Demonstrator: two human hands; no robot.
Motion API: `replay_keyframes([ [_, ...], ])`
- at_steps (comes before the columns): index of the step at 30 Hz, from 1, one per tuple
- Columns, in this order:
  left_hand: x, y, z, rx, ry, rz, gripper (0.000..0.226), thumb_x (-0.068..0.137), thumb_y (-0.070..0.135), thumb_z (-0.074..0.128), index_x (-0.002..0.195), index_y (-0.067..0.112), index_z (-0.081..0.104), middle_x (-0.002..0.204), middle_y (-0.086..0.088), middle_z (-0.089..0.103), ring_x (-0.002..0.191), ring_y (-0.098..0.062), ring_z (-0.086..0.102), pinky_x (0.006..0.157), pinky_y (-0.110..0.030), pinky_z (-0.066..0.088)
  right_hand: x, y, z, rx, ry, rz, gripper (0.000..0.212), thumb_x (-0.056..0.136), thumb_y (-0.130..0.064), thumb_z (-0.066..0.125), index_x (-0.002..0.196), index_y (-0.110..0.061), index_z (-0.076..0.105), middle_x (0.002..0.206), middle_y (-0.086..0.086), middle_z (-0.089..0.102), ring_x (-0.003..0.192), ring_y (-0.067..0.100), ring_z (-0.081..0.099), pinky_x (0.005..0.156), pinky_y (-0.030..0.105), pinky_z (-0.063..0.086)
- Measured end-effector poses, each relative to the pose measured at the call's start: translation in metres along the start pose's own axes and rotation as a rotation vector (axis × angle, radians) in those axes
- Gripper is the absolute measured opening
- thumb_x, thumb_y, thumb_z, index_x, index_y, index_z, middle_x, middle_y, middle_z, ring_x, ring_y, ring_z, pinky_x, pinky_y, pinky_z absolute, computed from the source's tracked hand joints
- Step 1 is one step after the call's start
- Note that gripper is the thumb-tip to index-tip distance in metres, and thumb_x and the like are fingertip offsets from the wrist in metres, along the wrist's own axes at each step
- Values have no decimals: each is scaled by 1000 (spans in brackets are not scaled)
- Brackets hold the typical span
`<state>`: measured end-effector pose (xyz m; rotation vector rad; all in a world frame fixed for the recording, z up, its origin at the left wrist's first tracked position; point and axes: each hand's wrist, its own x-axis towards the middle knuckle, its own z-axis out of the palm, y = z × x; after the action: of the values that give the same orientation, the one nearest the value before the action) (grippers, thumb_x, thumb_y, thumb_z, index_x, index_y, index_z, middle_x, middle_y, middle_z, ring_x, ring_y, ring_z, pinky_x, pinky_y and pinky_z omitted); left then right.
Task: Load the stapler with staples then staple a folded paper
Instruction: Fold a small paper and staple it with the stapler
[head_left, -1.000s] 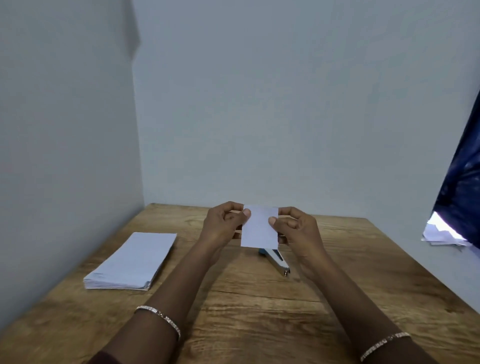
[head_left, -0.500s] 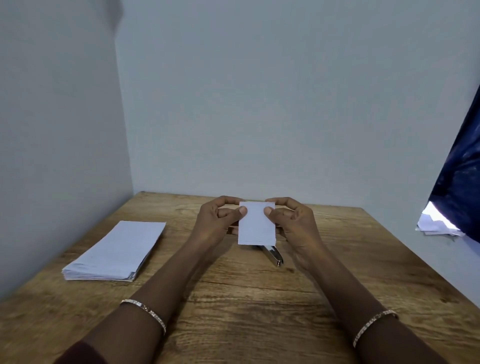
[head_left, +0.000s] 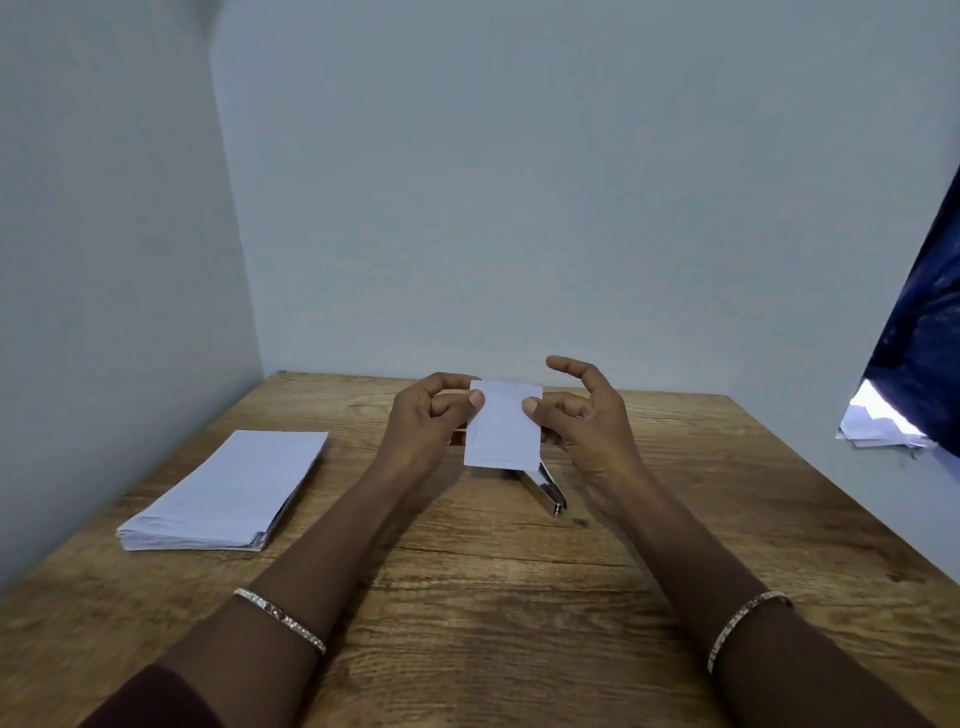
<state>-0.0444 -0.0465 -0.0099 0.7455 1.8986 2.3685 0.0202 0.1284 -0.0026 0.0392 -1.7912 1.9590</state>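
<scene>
Head view | folded paper held above table, left hand pinching its left edge | right hand: index now lifted, thumb still pinching right edge | stapler lies below, untouched | likely reaching for it next.

Paper white, faint dotted lines nr edges. Stack white. Surface brown wood grain w/ darker streaks. Stapler silver. Bracelets gold-tone. Sleeve maroon. Walls pale grey-blue. Cloth navy, mottled.
</scene>
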Motion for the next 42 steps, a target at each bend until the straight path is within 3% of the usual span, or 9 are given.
replay_keyframes([
  [3, -2, 1, 1, -62, -17, -20, 16, 92, 10, 70, 106, 2, 69, 79, -15, 78, 73, -20, 75, 59, -29, 58, -1, -3, -1, -15, -21, -3, 19, 85, -4, 76, 98, -17, 73, 87, 13, 80, 84, 25, 76, 64, 30, 61],
  [6, -3, 3, 0, -72, -54, -30, 13, 92, 9, 70, 103, 4, 71, 72, -12, 76, 66, -18, 72, 56, -25, 56, -1, -4, -1, -29, -32, 3, 17, 86, -2, 75, 85, -19, 77, 90, 10, 80, 85, 19, 76, 62, 25, 58],
  [17, 2, 5, -7, -47, -129, -95, 19, 93, -1, 61, 90, 5, 79, 89, -12, 76, 77, -13, 70, 60, -20, 55, 0, -5, -2, -152, -29, -53, 28, 89, 8, 64, 78, -14, 76, 87, 6, 78, 91, 20, 72, 61, 24, 51],
  [21, 2, 5, -6, -53, -111, -107, 21, 92, 6, 59, 85, 5, 79, 70, 5, 75, 63, -3, 68, 60, -20, 56, 1, -4, -2, -241, -11, -138, 27, 87, 11, 61, 79, -10, 76, 89, 9, 79, 95, 27, 73, 69, 33, 52],
  [25, 0, 5, -4, -44, -60, -117, 16, 83, 15, 80, 92, 4, 75, 79, -11, 78, 77, -18, 75, 62, -23, 57, 0, -3, -2, -308, -1, -183, 26, 86, 10, 61, 80, -9, 77, 87, 6, 79, 90, 21, 75, 71, 35, 57],
  [35, 0, 3, -1, -80, -27, -171, 17, 80, 6, 81, 96, 6, 75, 85, -17, 79, 81, -23, 78, 60, -24, 58, 2, 0, -3, -295, -8, -136, 29, 84, 12, 57, 78, -8, 77, 86, 7, 79, 90, 21, 75, 77, 44, 59],
  [38, 0, 4, -1, -93, -14, -179, 18, 80, 5, 80, 97, 5, 75, 80, -14, 79, 74, -18, 77, 57, -21, 56, 3, 0, -2, -233, -40, -81, 23, 83, 5, 57, 83, -7, 76, 88, 10, 78, 88, 20, 72, 72, 39, 55],
  [40, 0, 4, -1, -107, -12, -188, 19, 80, 4, 80, 98, 3, 74, 80, -14, 79, 74, -18, 77, 57, -21, 57, 2, -1, -2, -220, -65, -63, 9, 86, -12, 67, 91, -14, 75, 87, 13, 78, 86, 20, 74, 69, 36, 54],
  [42, -1, 4, 0, -97, -21, -188, 19, 80, 3, 80, 99, 3, 74, 81, -15, 79, 76, -19, 77, 58, -22, 57, 1, 2, -1, -231, -79, -48, 14, 85, -28, 77, 96, -21, 74, 84, 13, 78, 86, 23, 77, 66, 37, 56],
])
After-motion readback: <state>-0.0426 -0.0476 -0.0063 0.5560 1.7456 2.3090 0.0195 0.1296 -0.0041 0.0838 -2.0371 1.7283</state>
